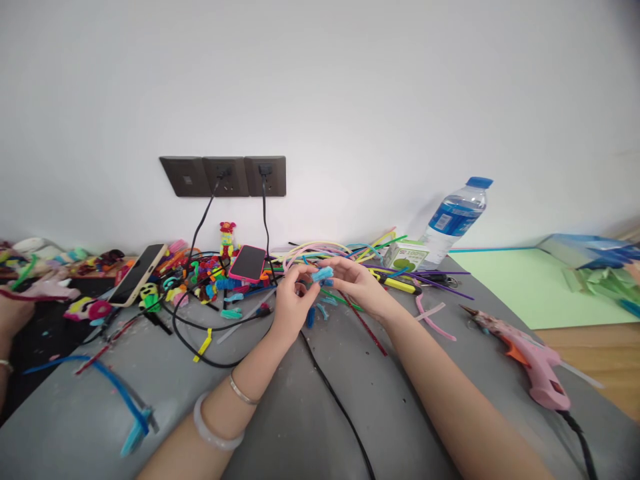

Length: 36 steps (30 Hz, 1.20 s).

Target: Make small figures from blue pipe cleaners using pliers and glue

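Observation:
A small light-blue fuzzy piece is pinched between both my hands above the grey table. My left hand grips its lower left side with thumb and fingers closed; the wrist wears a thin bangle and a pale bracelet. My right hand holds its right end, fingers curled. Under the hands lie several coloured pipe cleaners and small blue bits.
A pink glue gun lies at the right with its cord. A water bottle and a small carton stand behind. Two phones charge from wall sockets. Another person's hand is at the far left.

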{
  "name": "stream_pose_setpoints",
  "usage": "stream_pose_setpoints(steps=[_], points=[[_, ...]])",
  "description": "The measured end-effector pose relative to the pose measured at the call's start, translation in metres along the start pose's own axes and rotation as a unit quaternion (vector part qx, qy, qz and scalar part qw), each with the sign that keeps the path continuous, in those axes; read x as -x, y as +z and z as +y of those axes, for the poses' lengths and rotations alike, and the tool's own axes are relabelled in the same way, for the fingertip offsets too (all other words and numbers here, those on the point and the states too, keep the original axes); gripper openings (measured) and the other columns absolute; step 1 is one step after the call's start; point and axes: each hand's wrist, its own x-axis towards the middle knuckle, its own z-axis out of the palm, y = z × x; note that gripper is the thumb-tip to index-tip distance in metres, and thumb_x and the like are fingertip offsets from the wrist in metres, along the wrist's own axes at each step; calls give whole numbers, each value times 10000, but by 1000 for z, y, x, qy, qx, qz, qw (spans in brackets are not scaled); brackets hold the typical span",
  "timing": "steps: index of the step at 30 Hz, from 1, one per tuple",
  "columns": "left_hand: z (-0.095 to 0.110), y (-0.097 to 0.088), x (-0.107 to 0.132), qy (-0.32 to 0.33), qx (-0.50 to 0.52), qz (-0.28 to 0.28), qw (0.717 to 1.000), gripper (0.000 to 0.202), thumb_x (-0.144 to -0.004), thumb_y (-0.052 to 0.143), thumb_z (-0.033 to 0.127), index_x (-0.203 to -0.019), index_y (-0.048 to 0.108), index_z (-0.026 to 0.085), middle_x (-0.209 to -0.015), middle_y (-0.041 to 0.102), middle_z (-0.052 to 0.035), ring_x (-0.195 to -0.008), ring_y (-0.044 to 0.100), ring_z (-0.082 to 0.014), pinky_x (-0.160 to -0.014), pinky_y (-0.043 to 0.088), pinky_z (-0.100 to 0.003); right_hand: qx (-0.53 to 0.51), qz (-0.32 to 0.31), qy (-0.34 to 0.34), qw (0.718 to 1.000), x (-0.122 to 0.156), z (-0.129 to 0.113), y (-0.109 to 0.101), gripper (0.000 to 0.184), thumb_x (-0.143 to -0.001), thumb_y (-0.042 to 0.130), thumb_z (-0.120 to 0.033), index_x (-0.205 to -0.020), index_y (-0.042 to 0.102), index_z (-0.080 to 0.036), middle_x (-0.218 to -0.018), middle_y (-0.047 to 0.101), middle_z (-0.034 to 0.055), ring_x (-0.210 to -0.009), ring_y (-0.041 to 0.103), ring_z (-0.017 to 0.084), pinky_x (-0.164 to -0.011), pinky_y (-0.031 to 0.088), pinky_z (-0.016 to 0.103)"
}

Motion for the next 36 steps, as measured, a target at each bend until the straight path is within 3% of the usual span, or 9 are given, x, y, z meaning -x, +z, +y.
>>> stream_pose_setpoints(steps=[5,18,36], points=[[0,1,0,-1,8,-9,1000,156,-762,652,190,-916,625,185,-922,657,-55,-773,597,-151,-566,437,-212,27,15,-37,999,-1,0,0,276,-773,770,-360,-997,685,-224,-989,697,46,-941,628,184,-837,497,320],[-3,1,1,-2,28,-19,999,199,-799,662,264,-973,620,177,-906,636,-56,-754,582,-139,-578,450,-205,33,34,-39,998,-3,-1,-1,295,-722,802,-393,-911,687,-198,-951,739,53,-886,678,194,-892,501,358],[1,0,1,19,27,-27,999,150,-824,656,292,-920,627,181,-923,646,-55,-743,595,-137,-594,463,-213,56,17,-59,997,0,-3,0,244,-785,752,-380,-922,666,-199,-961,699,48,-896,641,177,-838,497,311]])
